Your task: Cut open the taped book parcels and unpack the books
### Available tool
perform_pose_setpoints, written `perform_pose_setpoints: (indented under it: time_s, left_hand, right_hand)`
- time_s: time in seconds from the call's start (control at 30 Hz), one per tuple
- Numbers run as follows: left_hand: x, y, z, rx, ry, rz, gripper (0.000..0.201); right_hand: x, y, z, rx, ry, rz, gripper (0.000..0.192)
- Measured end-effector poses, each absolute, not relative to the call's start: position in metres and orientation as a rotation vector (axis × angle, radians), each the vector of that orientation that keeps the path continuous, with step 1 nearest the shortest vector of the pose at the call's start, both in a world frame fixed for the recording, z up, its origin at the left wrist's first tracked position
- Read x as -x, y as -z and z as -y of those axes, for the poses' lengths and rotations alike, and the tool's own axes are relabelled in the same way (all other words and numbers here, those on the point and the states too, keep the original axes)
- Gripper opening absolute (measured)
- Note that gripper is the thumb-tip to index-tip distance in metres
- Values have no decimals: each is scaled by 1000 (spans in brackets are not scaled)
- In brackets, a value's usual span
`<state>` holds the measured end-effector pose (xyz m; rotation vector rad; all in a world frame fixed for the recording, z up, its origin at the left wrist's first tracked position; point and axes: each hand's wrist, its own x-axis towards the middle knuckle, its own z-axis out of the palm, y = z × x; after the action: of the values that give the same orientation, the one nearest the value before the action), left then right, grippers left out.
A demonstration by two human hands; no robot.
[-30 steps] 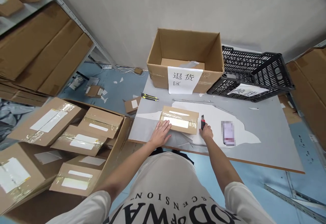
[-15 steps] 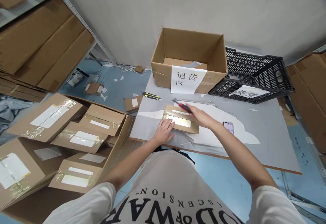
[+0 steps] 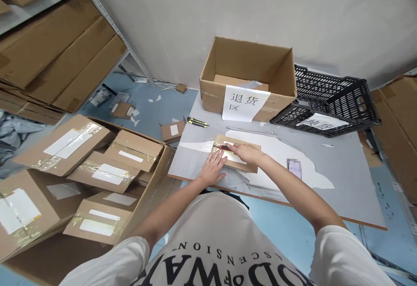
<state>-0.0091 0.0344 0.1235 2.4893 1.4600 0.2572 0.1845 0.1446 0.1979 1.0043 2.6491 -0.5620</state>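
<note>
A small taped cardboard parcel (image 3: 250, 162) lies flat on the grey table (image 3: 342, 182) in front of me. My left hand (image 3: 213, 169) presses flat on the parcel's near left corner, fingers spread. My right hand (image 3: 246, 152) is over the parcel's top, closed around a red utility knife (image 3: 222, 147) whose tip points left at the parcel's left end.
At the table's back stand an open cardboard box (image 3: 249, 77) with a paper label and a black plastic crate (image 3: 332, 101). A yellow-black knife (image 3: 198, 123) lies at the back left, a phone (image 3: 295, 168) to my right. A large carton of taped parcels (image 3: 107, 177) sits on the floor left.
My right hand picked the red knife up from the right of the parcel, swung it over the top and brought its tip down to the parcel's left end. The left hand stayed put.
</note>
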Motion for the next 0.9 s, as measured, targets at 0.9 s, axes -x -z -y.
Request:
perform_pose_setpoints:
  time_s: [0.9]
  left_hand:
    - [11,-127,-34,-2509,-146,-1444,86]
  right_hand:
    - [-170,-224,-143,-809,295,-2553,58]
